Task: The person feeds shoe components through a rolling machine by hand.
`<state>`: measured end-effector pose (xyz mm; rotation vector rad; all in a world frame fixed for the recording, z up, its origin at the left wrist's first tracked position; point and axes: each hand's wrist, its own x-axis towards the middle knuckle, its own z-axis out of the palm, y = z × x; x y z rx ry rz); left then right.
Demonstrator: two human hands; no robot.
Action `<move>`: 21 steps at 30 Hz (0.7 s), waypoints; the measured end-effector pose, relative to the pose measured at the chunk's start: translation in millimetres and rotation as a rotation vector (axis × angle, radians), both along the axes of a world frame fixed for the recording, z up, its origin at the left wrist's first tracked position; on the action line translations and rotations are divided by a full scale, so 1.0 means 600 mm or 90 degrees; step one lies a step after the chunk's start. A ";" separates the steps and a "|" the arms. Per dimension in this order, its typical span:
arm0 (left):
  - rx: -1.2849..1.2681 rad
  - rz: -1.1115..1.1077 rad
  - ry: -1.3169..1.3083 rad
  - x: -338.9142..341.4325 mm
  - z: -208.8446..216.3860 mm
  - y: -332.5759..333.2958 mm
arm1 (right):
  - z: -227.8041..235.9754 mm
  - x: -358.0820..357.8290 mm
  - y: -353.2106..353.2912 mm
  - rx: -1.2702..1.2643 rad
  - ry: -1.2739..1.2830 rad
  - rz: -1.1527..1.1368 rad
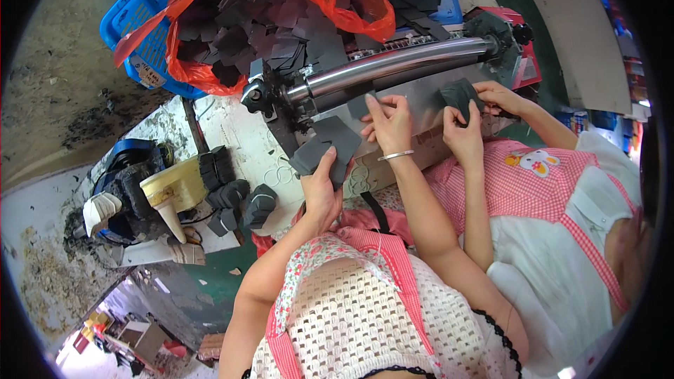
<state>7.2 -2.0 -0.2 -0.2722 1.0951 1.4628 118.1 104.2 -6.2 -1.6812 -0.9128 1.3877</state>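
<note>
Dark pieces (331,133) are held mid-frame: a few, overlapped, are pinched by the fingers of the left hand (322,191), and seemingly one by those of the right hand (393,126). About four stacks (260,205), maybe done, are set on the tabletop (235,130), centre-left; many more, too many to count, seem left in one red bag (381,17), upper middle.

From where I sit, I can read no words or numbers. I make out dark marks like handwriting on a small, pale, rounded label (146,74) on the outer side of the bright blue, slotted plastic basket (112,20), but they are too small for me to decipher. On the red-and-white box (528,70) near the right end of the shiny metal roller (400,61), I see pale patches; whether they are lettering, I cannot tell.
</note>
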 end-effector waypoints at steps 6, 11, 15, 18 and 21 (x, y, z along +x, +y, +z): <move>0.068 -0.007 0.072 -0.001 -0.009 -0.003 | 0.017 -0.004 -0.056 0.042 -0.007 0.264; 0.064 -0.008 0.039 0.002 -0.005 0.004 | 0.014 -0.013 -0.063 0.527 -0.313 0.230; 0.054 -0.037 0.002 0.002 -0.002 0.001 | 0.008 -0.006 -0.068 0.329 -0.137 0.196; 0.059 -0.035 0.005 0.006 0.008 0.002 | -0.018 0.006 -0.047 0.194 -0.132 0.180; 0.053 -0.049 -0.014 0.009 0.005 0.005 | -0.012 -0.007 -0.013 0.071 -0.118 0.073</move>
